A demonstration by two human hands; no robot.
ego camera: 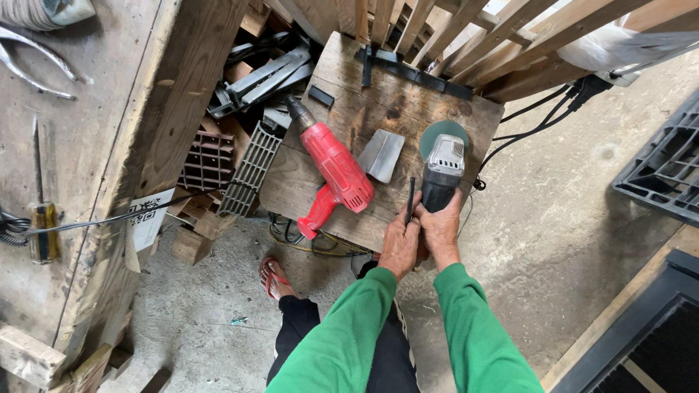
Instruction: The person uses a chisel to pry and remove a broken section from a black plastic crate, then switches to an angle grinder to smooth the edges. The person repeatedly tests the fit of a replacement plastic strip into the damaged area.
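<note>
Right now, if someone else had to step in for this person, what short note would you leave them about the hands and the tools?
Left hand: pinching a thin black rod upright beside the grinder.
Right hand: wrapped around the rear of the angle grinder, which rests on the wooden board, its green disc pointing away.
Nearby on the board: a red power drill and a small grey metal piece, both untouched.
Done: grinder gripped.
Left: whether the rod is fitted to the grinder can't be told.
</note>
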